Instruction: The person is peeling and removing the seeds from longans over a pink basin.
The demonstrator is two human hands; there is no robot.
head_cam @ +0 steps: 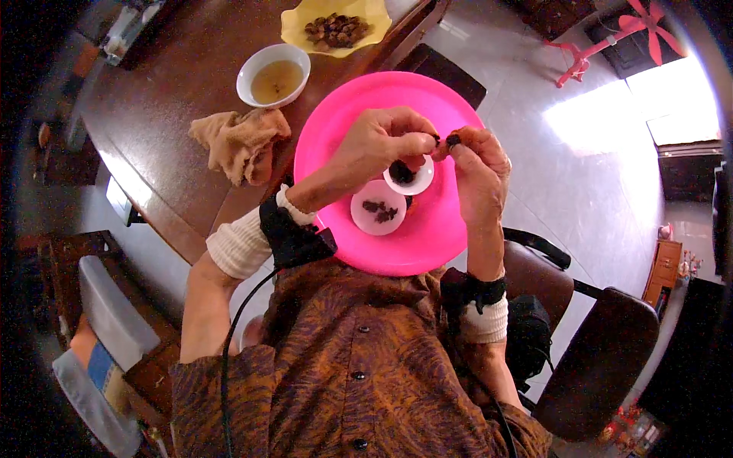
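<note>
Above a bright pink plastic basin (329,143), my left hand (389,137) and my right hand (481,166) meet at the fingertips. The right thumb and fingers pinch a small dark piece (453,140). Between the left thumb and forefinger shows a dark bit (436,139), too small to identify. Just under the left fingers is a small white bowl (422,180) with dark contents, partly covered by that hand. Closer to my body, a small white dish (378,226) holds several dark brown fragments (381,210). Both dishes are inside the basin.
On the wooden table (172,103) to the left are a crumpled tan cloth (243,143), a white bowl of yellowish liquid (275,80) and a yellow scalloped dish (292,23) of brown pieces. A dark chair (595,355) stands at my right. A cable (229,343) runs along my left arm.
</note>
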